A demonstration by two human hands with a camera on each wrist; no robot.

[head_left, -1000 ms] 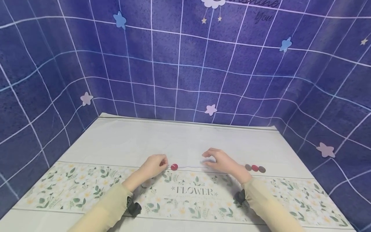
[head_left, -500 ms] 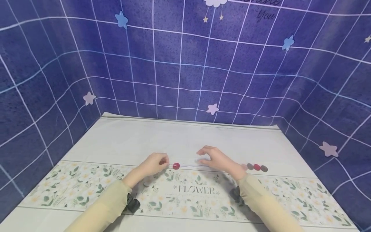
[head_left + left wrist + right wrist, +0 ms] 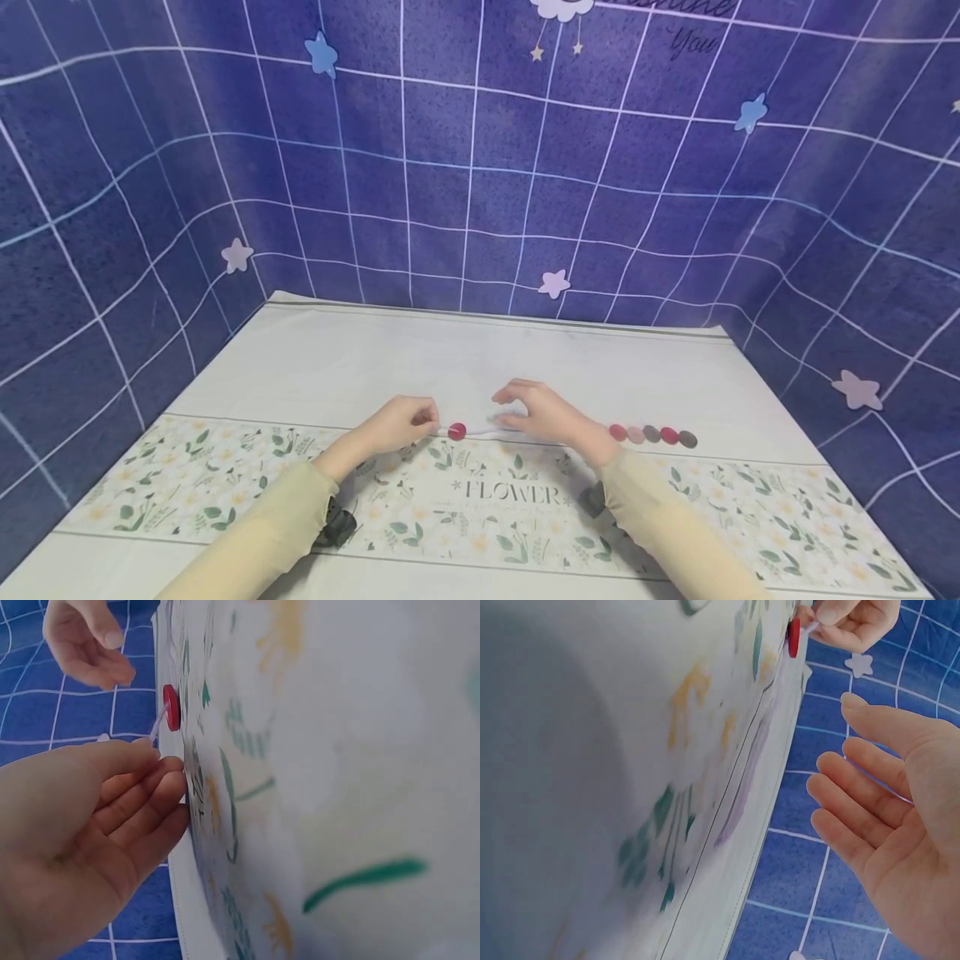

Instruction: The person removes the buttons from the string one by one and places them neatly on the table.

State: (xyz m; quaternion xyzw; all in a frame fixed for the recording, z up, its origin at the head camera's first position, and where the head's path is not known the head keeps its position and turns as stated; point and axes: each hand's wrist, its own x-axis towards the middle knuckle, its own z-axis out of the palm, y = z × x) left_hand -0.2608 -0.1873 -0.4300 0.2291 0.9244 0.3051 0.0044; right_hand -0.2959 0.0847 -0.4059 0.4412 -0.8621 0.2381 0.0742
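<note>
My left hand (image 3: 397,423) pinches the end of a pale purple cord (image 3: 159,720) between thumb and forefinger. On that cord sits a red button-like disc (image 3: 457,431), just right of the fingertips and standing on edge in the left wrist view. Past the disc, the cord (image 3: 744,776) runs rightward along the white tablecloth. My right hand (image 3: 543,412) hovers over that stretch, fingers apart and loosely bent, holding nothing in the right wrist view. Whether its fingertips touch the cord cannot be told from the head view.
Beside the right wrist lies a row of several red, pink and dark grey discs (image 3: 652,433). A floral band with lettering crosses the tablecloth (image 3: 360,358). Blue gridded curtain (image 3: 435,200) with stars encloses the back and sides.
My right hand has shifted left toward the red disc, uncovering more discs of the row behind its wrist. The left hand keeps its pinch near the same spot. The head view has turned slightly.
</note>
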